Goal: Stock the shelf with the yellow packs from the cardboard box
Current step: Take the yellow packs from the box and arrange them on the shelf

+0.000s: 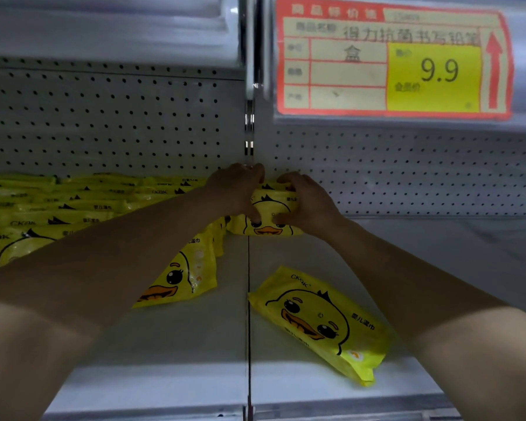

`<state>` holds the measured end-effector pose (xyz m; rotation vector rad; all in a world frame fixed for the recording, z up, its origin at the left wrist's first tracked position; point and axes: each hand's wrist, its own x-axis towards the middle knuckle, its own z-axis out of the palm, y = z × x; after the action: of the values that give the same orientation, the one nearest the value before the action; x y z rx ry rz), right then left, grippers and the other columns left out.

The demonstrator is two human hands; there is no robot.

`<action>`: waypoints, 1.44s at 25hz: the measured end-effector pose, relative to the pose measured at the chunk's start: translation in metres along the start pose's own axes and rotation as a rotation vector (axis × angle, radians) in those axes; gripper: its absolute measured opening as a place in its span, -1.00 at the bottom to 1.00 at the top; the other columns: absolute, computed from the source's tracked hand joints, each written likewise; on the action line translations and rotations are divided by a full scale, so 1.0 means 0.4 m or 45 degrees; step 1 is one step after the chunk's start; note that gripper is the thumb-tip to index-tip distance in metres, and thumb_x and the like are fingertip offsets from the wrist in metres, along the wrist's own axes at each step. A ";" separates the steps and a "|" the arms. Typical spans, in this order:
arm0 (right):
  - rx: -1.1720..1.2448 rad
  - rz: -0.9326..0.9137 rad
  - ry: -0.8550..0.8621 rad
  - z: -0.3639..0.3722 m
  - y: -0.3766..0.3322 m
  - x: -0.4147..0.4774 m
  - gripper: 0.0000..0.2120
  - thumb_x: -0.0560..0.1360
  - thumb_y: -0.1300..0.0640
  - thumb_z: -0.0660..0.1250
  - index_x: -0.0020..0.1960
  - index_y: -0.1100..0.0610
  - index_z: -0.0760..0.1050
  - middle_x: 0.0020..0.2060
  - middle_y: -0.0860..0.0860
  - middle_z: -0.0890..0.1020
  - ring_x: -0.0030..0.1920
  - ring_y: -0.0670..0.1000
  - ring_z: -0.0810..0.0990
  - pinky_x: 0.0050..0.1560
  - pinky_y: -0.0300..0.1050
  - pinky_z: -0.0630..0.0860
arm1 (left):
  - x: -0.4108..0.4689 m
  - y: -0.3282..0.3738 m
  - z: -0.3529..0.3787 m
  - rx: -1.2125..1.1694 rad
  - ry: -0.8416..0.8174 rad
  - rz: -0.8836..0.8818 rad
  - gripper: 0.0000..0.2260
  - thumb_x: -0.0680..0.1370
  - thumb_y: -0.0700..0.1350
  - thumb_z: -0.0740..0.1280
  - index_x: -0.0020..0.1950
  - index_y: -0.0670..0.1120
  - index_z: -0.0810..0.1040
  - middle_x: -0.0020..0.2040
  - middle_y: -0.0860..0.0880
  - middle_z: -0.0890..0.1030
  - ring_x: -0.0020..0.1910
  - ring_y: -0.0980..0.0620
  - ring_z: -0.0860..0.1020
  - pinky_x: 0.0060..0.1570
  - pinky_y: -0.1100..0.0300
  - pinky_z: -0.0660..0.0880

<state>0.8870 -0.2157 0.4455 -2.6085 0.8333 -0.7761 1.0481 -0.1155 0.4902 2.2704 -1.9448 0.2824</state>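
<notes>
- The yellow pack [268, 212] at the centre of the frame is a soft, glossy pouch printed with a cartoon duck face, orange beak and black eyes; it stands at the back of the shelf [176, 335], against the pegboard wall [110, 123].
- The left hand [239, 189] curls over the pack's top left corner, thumb on its front.
- The right hand [305, 200] clasps the pack's right side, fingers over the top edge and thumb pressed on the front.
- A row of packs [52, 208] fills the left of the frame, leaning in overlapping lines; how many there are is hard to tell, since the arms cover part.
- A loose pack [322, 323] lies flat and askew at lower centre right, duck face up.
- A red and yellow price tag [392, 59] reading 9.9 hangs at the upper right.
</notes>
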 end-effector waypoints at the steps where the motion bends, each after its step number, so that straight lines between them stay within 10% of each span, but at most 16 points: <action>1: -0.066 0.004 0.014 0.001 -0.002 0.001 -0.18 0.24 -0.01 0.64 0.41 0.02 0.35 0.26 0.07 0.46 0.28 0.08 0.44 0.13 -0.03 0.48 | 0.003 0.003 0.004 0.040 0.022 -0.014 -0.22 0.20 0.15 0.62 0.26 -0.09 0.35 0.18 -0.11 0.50 0.16 -0.12 0.46 -0.10 0.09 0.39; 11: 0.037 0.106 0.142 -0.103 0.026 -0.102 -0.37 0.39 -0.09 0.54 0.37 0.05 0.43 0.24 0.08 0.49 0.27 0.06 0.45 0.21 -0.08 0.43 | -0.059 0.075 -0.011 0.052 0.271 0.094 -0.44 0.41 0.12 0.50 0.30 -0.07 0.43 0.22 -0.11 0.46 0.24 -0.13 0.39 0.10 0.00 0.41; 18: 0.330 0.254 -0.062 -0.171 0.030 -0.260 -0.71 0.43 -0.04 0.52 0.11 0.00 0.60 0.07 -0.12 0.62 0.09 -0.15 0.56 -0.03 -0.41 0.42 | -0.172 0.192 0.018 -0.635 -0.522 0.233 -0.80 0.44 0.05 0.50 0.03 0.06 0.64 0.04 0.07 0.64 0.11 0.12 0.56 0.17 0.13 0.49; 23: 0.747 0.331 -0.305 -0.191 0.005 -0.340 -0.76 0.47 0.03 0.49 0.08 0.09 0.59 -0.02 0.10 0.70 -0.01 0.08 0.68 0.06 0.02 0.60 | -0.226 0.192 0.014 -0.957 -0.288 0.116 -0.89 0.43 -0.11 0.52 -0.13 -0.03 0.62 -0.02 -0.06 0.67 0.02 0.01 0.61 0.06 0.04 0.52; 28: 0.967 0.171 -0.251 -0.219 -0.019 -0.384 -0.78 0.51 0.07 0.45 0.13 -0.01 0.52 0.03 0.06 0.71 -0.02 -0.02 0.69 -0.11 -0.23 0.54 | -0.296 0.183 0.008 -1.297 0.287 -0.062 -0.88 0.43 -0.22 0.50 -0.13 -0.12 0.57 -0.02 -0.05 0.66 0.01 0.15 0.60 0.00 0.35 0.46; 36: 0.792 0.044 0.081 -0.166 0.000 -0.411 -0.82 0.45 0.22 0.49 -0.09 -0.03 0.57 -0.15 -0.08 0.68 -0.08 -0.05 0.65 -0.06 -0.08 0.53 | -0.327 0.185 0.033 -1.340 0.264 0.001 -0.85 0.50 -0.25 0.43 0.07 -0.16 0.60 0.11 -0.03 0.63 0.14 0.12 0.56 0.12 0.28 0.45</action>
<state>0.7360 -0.1236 0.4328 -2.0219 0.5353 -0.9330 0.9564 -0.0040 0.4460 1.4597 -1.4399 -0.4082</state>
